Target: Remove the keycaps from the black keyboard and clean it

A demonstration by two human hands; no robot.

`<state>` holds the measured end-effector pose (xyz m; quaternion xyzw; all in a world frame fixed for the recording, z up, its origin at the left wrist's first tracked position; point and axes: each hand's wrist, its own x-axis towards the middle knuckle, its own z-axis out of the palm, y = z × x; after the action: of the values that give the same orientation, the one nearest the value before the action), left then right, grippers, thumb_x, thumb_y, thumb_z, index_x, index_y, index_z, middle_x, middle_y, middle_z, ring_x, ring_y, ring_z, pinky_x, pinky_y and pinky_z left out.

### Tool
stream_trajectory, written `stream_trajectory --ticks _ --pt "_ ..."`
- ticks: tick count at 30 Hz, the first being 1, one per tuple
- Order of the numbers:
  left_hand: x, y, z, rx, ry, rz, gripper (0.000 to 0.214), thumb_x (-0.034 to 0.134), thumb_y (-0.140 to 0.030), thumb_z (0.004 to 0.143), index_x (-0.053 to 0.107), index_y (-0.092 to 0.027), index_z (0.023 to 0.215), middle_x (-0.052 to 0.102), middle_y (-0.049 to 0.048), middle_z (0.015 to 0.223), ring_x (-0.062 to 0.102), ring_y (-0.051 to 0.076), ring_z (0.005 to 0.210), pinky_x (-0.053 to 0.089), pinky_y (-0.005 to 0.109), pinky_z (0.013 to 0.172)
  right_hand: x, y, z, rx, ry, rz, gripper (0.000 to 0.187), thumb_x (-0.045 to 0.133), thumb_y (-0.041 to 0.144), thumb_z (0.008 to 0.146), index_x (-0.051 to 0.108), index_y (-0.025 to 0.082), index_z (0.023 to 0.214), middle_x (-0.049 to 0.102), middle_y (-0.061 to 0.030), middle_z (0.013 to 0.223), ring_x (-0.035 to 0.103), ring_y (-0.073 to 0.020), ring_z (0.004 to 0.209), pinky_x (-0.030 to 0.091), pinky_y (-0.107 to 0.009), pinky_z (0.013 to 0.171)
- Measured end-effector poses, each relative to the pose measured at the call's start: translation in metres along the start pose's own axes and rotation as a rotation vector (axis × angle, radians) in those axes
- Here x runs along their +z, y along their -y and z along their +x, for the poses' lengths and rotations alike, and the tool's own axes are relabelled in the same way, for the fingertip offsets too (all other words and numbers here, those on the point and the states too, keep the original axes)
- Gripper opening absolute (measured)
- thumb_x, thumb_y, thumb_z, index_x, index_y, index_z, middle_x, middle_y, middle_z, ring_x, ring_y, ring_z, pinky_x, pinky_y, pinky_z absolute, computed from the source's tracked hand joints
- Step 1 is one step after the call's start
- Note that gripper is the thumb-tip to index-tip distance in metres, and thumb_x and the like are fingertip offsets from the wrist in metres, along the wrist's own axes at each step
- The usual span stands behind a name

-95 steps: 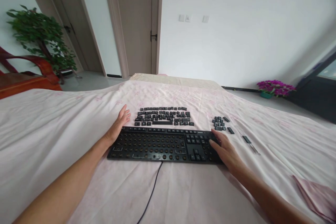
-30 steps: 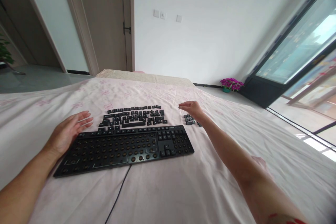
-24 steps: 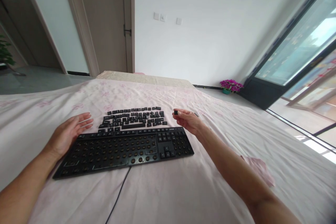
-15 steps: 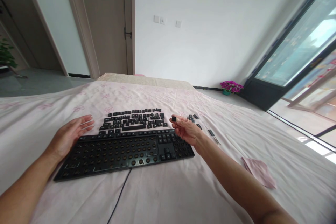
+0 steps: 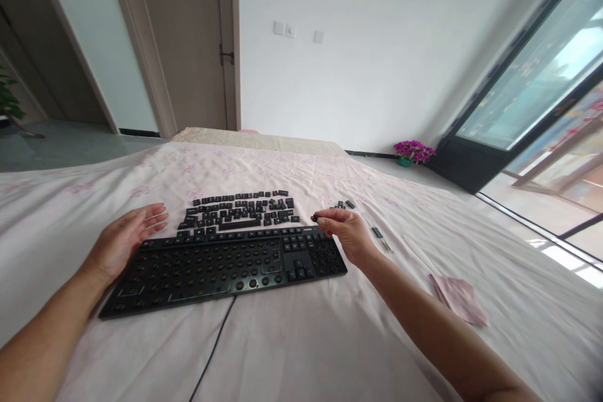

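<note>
A black computer keyboard lies on the cloth, with the keycaps off most of its main block and number pad. Behind it several loose keycaps are laid out in rough rows, among them a long space bar. My right hand is above the keyboard's right end, thumb and fingers pinching a small black keycap. At the keyboard's left end my left hand is held with fingers spread and nothing in them. More loose keycaps lie beyond my right hand, partly hidden by it.
A keycap puller with a black grip and wire ends lies right of my right hand. Farther right is a folded pink cloth. The keyboard's cable runs toward me over the pale bedsheet-like cover. Purple flowers stand by the wall.
My right hand has turned the pinched keycap and shifted slightly right. My left hand stays nearly where it was. The whole view has moved a little.
</note>
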<state>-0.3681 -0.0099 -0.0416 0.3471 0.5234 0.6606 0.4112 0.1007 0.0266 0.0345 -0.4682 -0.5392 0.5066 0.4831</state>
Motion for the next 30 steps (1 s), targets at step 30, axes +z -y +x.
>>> stream_trajectory --ticks 30 --pt "0.005 -0.004 -0.005 0.009 0.003 0.02 0.05 0.074 -0.05 0.072 0.069 -0.013 0.106 0.065 0.0122 0.123 0.064 0.025 0.108 0.047 0.043 0.103 -0.03 -0.023 -0.021 -0.763 0.297 -1.125 0.026 0.05 0.031 0.096 0.075 0.028 0.093 0.075 -0.0048 0.1 0.063 -0.0222 0.085 0.043 -0.039 0.077"
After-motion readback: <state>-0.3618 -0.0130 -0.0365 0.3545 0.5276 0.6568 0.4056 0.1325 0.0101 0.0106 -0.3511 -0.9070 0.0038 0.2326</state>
